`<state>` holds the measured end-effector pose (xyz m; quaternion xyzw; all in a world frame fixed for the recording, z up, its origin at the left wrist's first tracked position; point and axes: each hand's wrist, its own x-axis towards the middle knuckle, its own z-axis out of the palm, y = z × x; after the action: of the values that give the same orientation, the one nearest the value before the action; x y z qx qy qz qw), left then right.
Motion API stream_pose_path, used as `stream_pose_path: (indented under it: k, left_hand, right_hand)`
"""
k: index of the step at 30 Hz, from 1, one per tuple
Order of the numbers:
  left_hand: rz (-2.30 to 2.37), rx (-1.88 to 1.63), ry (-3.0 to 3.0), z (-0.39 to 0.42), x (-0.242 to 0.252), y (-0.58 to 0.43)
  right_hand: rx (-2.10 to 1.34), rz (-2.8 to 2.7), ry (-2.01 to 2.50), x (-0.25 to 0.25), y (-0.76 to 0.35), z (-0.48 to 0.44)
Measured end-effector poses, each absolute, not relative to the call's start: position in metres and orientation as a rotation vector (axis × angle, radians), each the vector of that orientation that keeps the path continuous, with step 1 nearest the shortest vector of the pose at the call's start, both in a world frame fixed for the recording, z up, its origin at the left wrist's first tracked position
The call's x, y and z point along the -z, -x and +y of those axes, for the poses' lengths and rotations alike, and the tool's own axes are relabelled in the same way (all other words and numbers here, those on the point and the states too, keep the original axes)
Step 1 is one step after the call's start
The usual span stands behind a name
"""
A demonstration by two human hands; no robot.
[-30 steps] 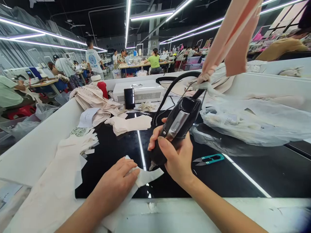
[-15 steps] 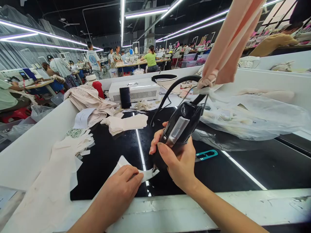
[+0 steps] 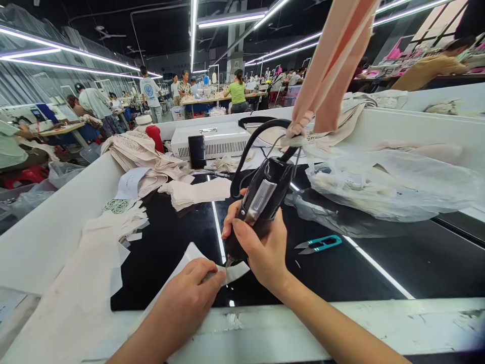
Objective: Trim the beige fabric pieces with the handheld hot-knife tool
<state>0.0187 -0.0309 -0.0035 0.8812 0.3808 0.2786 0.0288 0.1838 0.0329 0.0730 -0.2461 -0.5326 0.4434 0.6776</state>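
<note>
My right hand [image 3: 261, 247] is wrapped round a black corded hand tool [image 3: 261, 199] with a silver plate, its tip pointing down onto a pale fabric piece [image 3: 231, 273]. My left hand [image 3: 187, 293] lies on that fabric piece, fingers pressing it flat against the glossy black table top [image 3: 341, 273] near the front edge. The tool's black cable [image 3: 252, 139] loops up behind it, and the tool hangs from pink straps [image 3: 329, 65] overhead.
Teal thread snips [image 3: 320, 243] lie right of my hands. Clear plastic bags [image 3: 386, 187] fill the right side. Cut fabric stacks [image 3: 197, 193], a white machine box [image 3: 214, 140] and a red bottle [image 3: 155, 137] sit behind. Loose fabric [image 3: 91, 273] spreads left. People work at distant tables.
The tool and my right hand have shifted left, the tip coming down onto the fabric edge. My left hand stays on the fabric piece.
</note>
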Motion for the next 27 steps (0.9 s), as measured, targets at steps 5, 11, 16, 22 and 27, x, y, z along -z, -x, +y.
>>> stream_pose_path:
  k: [5, 11, 16, 22, 27]
  left_hand:
    - [1.184, -0.828, -2.699, -0.031, 0.003, -0.019]
    - [1.179, -0.832, -2.697, -0.031, 0.003, -0.019]
    - [1.203, -0.929, -2.743, -0.031, 0.001, -0.018]
    - [1.208, -0.957, -2.713, -0.03, 0.002, -0.018]
    - [1.231, -0.924, -2.71, -0.03, 0.002, -0.018]
  right_hand:
    - [-0.995, -1.168, 0.585, -0.073, -0.182, 0.033]
    - [-1.002, -1.179, 0.566, -0.073, -0.174, 0.034]
    - [-1.01, -1.174, 0.62, -0.074, -0.171, 0.036]
    - [-1.01, -1.158, 0.566, -0.075, -0.167, 0.038]
    - [-1.03, -1.173, 0.605, -0.073, -0.162, 0.038]
